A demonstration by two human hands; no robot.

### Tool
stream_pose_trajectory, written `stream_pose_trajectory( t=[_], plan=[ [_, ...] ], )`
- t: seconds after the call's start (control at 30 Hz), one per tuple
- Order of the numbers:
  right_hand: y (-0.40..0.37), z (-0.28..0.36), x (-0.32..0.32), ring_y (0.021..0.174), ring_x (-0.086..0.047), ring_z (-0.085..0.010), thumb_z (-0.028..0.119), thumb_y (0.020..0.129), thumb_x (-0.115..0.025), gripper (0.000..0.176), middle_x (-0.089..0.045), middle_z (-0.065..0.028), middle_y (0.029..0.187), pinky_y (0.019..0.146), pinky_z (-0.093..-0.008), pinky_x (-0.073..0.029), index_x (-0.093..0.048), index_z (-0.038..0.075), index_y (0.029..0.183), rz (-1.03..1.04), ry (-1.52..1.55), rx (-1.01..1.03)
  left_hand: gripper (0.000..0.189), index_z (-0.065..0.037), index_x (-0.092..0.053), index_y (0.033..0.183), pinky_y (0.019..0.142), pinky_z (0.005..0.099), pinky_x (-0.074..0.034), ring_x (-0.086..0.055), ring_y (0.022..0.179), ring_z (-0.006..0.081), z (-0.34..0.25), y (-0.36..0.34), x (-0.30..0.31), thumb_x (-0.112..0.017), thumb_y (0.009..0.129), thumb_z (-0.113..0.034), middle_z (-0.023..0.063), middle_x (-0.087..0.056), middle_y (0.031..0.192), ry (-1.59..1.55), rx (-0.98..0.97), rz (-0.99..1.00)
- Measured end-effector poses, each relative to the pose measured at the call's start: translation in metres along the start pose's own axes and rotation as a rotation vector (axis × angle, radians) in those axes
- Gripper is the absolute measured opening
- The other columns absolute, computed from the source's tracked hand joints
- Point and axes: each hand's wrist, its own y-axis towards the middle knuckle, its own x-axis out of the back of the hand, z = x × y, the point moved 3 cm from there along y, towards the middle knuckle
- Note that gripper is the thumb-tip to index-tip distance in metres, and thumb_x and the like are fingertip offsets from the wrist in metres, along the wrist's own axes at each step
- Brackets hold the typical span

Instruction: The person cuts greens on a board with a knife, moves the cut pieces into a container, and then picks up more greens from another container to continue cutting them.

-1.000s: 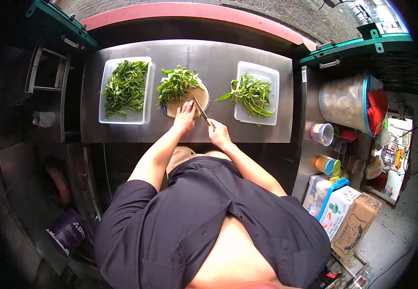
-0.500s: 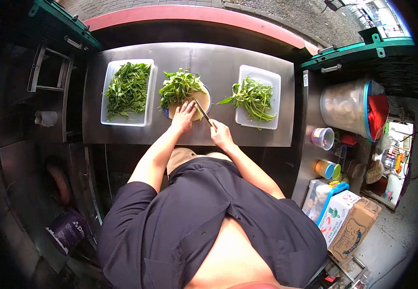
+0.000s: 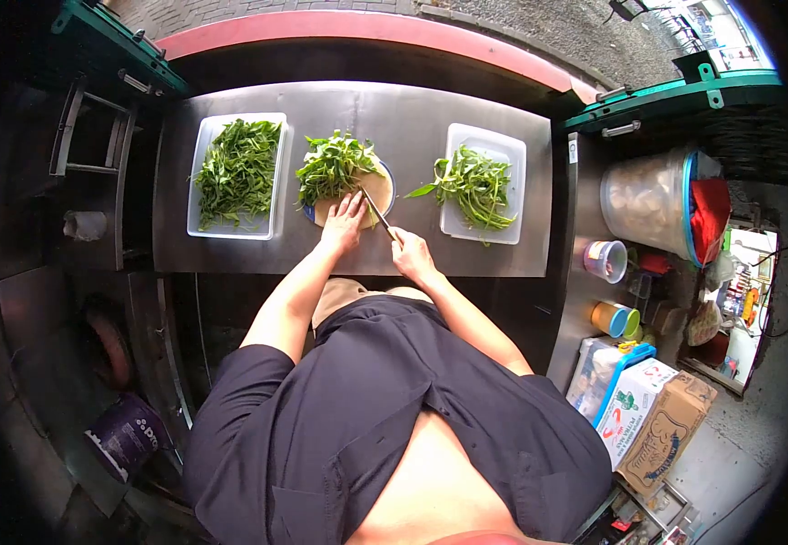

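Note:
A round board [image 3: 381, 187] with a blue edge lies mid-table under a heap of leafy greens [image 3: 335, 165]. My left hand [image 3: 344, 223] presses on the near end of that heap, fingers bent over the stems; what is under the fingertips is partly hidden. In my right hand [image 3: 412, 255] is a knife [image 3: 376, 212] held by its handle, its blade slanting up and left onto the board close to my left fingers. Left of the board, cut greens [image 3: 236, 173] fill a plastic tray [image 3: 281, 177]. More long-stemmed greens [image 3: 475, 186] lie in another tray [image 3: 518, 186] on the right.
The metal table [image 3: 357, 109] ends at a pink ledge [image 3: 376, 25] on its far side. To the right, a side counter holds a large tub [image 3: 644, 202], a small clear tub [image 3: 605, 261] and cardboard boxes [image 3: 666, 431]. A purple bucket [image 3: 126, 436] stands low at left.
The knife and my right hand have shifted very slightly left against the board. The whole view has also moved a little; both hands keep their hold.

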Motion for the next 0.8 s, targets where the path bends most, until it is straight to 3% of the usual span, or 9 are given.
stream_pose_trajectory(
  t=[0.17, 0.8],
  plan=[
    [0.006, -0.006, -0.002, 0.094, -0.067, -0.0457, 0.008, 0.092, -0.059, 0.030, -0.068, -0.0276, 0.097, 0.084, -0.0488, -0.054, -0.067, 0.004, 0.120, -0.033, -0.049, 0.057, 0.088, -0.015, -0.026, 0.162, 0.120, 0.0522, -0.027, -0.018, 0.156, 0.0308, -0.001, 0.000, 0.005, -0.066, 0.083, -0.015, 0.0079, -0.017, 0.171, -0.017, 0.021, 0.026],
    [0.002, -0.008, -0.002, 0.090, -0.066, -0.0453, 0.006, 0.091, -0.057, 0.027, -0.067, -0.0265, 0.092, 0.080, -0.0479, -0.053, -0.067, 0.003, 0.116, -0.030, -0.031, 0.079, 0.089, -0.014, -0.028, 0.161, 0.120, 0.0545, -0.027, -0.020, 0.156, 0.0318, -0.004, 0.001, 0.009, -0.070, 0.083, -0.016, 0.0089, -0.016, 0.170, -0.013, 0.026, 0.084]
  ],
)
